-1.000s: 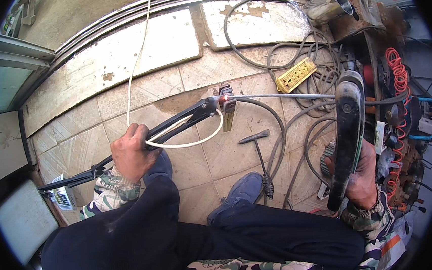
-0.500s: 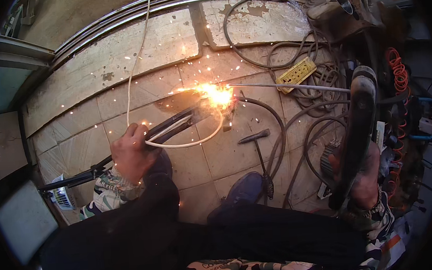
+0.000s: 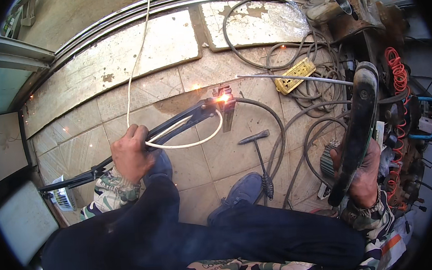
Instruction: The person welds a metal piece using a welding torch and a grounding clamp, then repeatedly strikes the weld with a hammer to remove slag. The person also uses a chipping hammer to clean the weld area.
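Near mid-scene, the weld [image 3: 224,98] glowed between arm [image 3: 197,109] and bracket [image 3: 228,117], rod [image 3: 298,79] apart; I judged it begun, but couldn't tell what remained. My left hand [image 3: 132,153] gripped the arm, my right hand [image 3: 365,174] the holder [image 3: 366,92].

Metal arm [image 3: 205,109] black, thin cable [image 3: 186,146] white, rod holder [image 3: 361,121] black, socket strip [image 3: 297,75] yellow, hose [image 3: 397,67] red, sleeves [image 3: 110,193] camouflage-patterned.

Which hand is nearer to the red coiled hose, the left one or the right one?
Right: the right hand is just left of the red coiled hose; the left hand is much farther to its left.
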### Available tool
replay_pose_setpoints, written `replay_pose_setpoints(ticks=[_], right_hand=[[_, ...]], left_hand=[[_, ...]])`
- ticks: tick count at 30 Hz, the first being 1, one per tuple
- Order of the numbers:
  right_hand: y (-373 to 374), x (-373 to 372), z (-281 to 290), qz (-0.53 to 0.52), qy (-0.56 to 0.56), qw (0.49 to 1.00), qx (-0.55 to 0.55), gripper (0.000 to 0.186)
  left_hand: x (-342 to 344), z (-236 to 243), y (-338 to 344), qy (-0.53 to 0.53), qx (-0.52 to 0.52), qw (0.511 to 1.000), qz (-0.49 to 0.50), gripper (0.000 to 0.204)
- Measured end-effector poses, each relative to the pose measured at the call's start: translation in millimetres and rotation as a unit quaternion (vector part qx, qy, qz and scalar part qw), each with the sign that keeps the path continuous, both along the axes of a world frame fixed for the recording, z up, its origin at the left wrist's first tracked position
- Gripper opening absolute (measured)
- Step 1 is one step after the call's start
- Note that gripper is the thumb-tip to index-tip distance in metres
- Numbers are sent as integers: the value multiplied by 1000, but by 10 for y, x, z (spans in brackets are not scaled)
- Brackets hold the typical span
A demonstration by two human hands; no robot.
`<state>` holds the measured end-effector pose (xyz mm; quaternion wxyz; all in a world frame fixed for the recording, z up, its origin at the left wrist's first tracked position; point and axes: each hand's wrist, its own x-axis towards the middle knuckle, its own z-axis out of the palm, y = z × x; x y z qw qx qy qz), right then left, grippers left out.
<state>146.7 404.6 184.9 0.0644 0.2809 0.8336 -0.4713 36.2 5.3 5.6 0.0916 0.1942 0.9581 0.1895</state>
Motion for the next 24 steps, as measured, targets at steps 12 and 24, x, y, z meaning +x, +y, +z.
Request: replay_pose_setpoints(ticks=[12,24], right_hand=[[49,-26,-96,-52,27,998,-33,20],[379,-824,-557,-105,47,993,9,34]], left_hand=[[-84,-33,13,13,23,1000,16,34],[-112,27,19,-13,23,1000,5,38]])
